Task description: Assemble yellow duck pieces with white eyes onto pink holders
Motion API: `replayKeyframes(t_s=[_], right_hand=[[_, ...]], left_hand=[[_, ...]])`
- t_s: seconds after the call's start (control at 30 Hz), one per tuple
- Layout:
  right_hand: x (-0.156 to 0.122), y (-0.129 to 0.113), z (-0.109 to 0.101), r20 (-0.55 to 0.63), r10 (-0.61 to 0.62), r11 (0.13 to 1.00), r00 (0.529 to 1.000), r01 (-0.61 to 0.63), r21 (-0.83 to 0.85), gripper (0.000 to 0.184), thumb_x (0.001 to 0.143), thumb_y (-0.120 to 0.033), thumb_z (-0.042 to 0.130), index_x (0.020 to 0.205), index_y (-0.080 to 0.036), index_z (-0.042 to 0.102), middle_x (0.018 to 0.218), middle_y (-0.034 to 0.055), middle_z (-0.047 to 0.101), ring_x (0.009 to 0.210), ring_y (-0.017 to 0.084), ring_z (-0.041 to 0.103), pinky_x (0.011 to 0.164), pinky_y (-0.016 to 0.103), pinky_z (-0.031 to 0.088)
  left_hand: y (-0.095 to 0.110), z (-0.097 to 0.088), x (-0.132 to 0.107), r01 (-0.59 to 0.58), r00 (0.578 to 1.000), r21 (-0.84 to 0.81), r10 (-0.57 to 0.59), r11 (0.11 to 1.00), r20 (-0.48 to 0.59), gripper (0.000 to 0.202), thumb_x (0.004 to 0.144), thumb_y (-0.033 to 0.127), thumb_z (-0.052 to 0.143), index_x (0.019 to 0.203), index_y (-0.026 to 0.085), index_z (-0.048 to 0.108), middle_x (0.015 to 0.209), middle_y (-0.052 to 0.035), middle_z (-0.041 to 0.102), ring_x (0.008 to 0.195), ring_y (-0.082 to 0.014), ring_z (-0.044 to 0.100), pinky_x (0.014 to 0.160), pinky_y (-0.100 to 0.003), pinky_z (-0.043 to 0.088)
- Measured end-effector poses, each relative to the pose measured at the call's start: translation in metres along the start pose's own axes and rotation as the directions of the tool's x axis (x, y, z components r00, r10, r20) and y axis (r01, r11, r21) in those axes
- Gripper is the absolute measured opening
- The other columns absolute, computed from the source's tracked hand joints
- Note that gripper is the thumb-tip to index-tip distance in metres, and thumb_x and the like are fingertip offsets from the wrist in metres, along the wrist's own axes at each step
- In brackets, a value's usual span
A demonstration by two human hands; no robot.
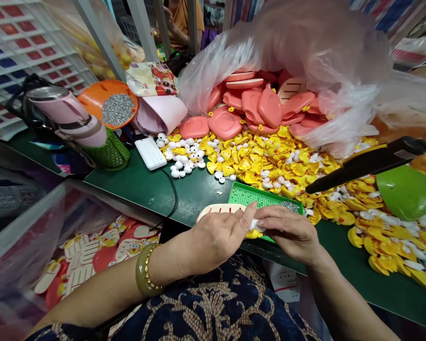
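My left hand and my right hand meet at the near edge of the green table. Between their closed fingers sits a small yellow plastic part with a white piece. Under my left hand lies a cream ribbed toy shell. A green perforated tray lies just behind the hands. A green bangle circles my left wrist.
Yellow beak-like parts and white beads are heaped on the table. Pink shells spill from a plastic bag. An orange dish of screws, a pink flask and a black tool stand around. A clear bin holds finished toys at left.
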State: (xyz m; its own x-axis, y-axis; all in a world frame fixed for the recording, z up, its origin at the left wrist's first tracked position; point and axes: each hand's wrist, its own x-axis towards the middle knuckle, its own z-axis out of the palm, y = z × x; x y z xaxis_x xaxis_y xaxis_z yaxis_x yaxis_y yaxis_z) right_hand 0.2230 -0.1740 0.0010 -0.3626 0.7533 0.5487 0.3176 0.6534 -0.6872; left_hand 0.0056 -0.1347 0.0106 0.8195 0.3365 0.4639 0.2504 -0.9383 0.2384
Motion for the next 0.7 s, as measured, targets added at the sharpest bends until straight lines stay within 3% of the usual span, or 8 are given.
replayKeyframes(t_s=[0.27,0.47,0.53,0.57,0.6,0.63,0.67,0.7], right_hand=[[0.002,0.003,-0.001,0.019,0.059,0.998,0.998,-0.06,0.036,0.04,0.08,-0.008,0.062,0.113,-0.031,0.064,0.101,0.0034,0.071,0.092,0.017,0.068,0.078,0.034,0.059],[-0.002,0.0,0.009,0.045,0.098,0.995,0.994,-0.098,0.001,0.045,0.082,-0.008,0.059,0.119,-0.033,0.06,0.114,0.0048,0.064,0.1,0.017,0.064,0.08,0.035,0.058],[-0.002,-0.002,0.011,-0.023,0.12,0.992,0.993,-0.121,-0.033,0.046,0.082,-0.009,0.058,0.121,-0.033,0.058,0.118,0.0055,0.062,0.102,0.021,0.063,0.082,0.04,0.057],[-0.003,-0.002,0.01,-0.137,0.118,0.989,0.983,-0.128,-0.071,0.046,0.081,-0.01,0.058,0.121,-0.033,0.058,0.117,0.0056,0.062,0.103,0.023,0.062,0.083,0.044,0.056],[-0.003,-0.001,0.006,-0.315,0.085,0.982,0.945,-0.132,-0.133,0.044,0.081,-0.011,0.058,0.12,-0.033,0.058,0.116,0.0057,0.061,0.103,0.025,0.061,0.085,0.048,0.053],[-0.003,0.001,0.0,-0.528,0.008,0.965,0.849,-0.145,-0.219,0.042,0.082,-0.013,0.057,0.12,-0.032,0.058,0.114,0.006,0.059,0.105,0.028,0.06,0.088,0.051,0.05],[-0.004,0.005,-0.01,-0.705,-0.095,0.932,0.703,-0.185,-0.31,0.041,0.084,-0.015,0.054,0.122,-0.032,0.055,0.115,0.0068,0.056,0.109,0.03,0.056,0.092,0.054,0.046],[-0.005,0.011,-0.022,-0.782,-0.161,0.888,0.602,-0.257,-0.381,0.046,0.086,-0.018,0.051,0.129,-0.032,0.045,0.122,0.0083,0.05,0.118,0.032,0.049,0.098,0.057,0.04]], left_hand=[[-0.001,-0.005,0.003,0.011,0.998,0.012,-0.012,1.0,0.064,0.038,0.092,0.012,0.037,0.129,0.006,0.043,0.097,-0.015,0.067,0.084,-0.019,0.066,0.073,-0.033,0.058],[-0.001,-0.009,0.005,0.074,0.992,-0.025,-0.071,0.997,0.1,0.023,0.092,0.012,0.037,0.107,0.007,0.055,0.084,-0.0117,0.065,0.078,-0.0188,0.065,0.068,-0.03,0.055],[-0.002,-0.013,0.006,0.121,0.99,-0.105,-0.113,0.987,0.081,0.02,0.092,0.013,0.041,0.104,0.009,0.056,0.083,-0.0101,0.065,0.075,-0.0178,0.064,0.066,-0.029,0.054],[-0.003,-0.016,0.006,0.155,0.987,-0.159,-0.146,0.975,0.068,0.019,0.091,0.014,0.044,0.103,0.009,0.057,0.082,-0.0092,0.065,0.072,-0.0172,0.063,0.064,-0.029,0.052],[-0.004,-0.019,0.007,0.194,0.981,-0.223,-0.185,0.955,0.06,0.018,0.09,0.015,0.047,0.102,0.009,0.058,0.08,-0.0081,0.065,0.069,-0.0164,0.062,0.062,-0.028,0.051],[-0.005,-0.022,0.007,0.238,0.971,-0.296,-0.229,0.925,0.066,0.018,0.088,0.016,0.051,0.102,0.009,0.06,0.078,-0.0069,0.066,0.066,-0.0154,0.06,0.06,-0.027,0.05],[-0.006,-0.024,0.008,0.292,0.956,-0.375,-0.283,0.88,0.082,0.018,0.086,0.018,0.054,0.101,0.01,0.062,0.077,-0.0058,0.066,0.064,-0.0145,0.059,0.059,-0.026,0.049],[-0.008,-0.026,0.01,0.352,0.934,-0.458,-0.341,0.817,0.11,0.018,0.085,0.019,0.057,0.099,0.011,0.064,0.076,-0.005,0.066,0.063,-0.0139,0.059,0.059,-0.025,0.048]])
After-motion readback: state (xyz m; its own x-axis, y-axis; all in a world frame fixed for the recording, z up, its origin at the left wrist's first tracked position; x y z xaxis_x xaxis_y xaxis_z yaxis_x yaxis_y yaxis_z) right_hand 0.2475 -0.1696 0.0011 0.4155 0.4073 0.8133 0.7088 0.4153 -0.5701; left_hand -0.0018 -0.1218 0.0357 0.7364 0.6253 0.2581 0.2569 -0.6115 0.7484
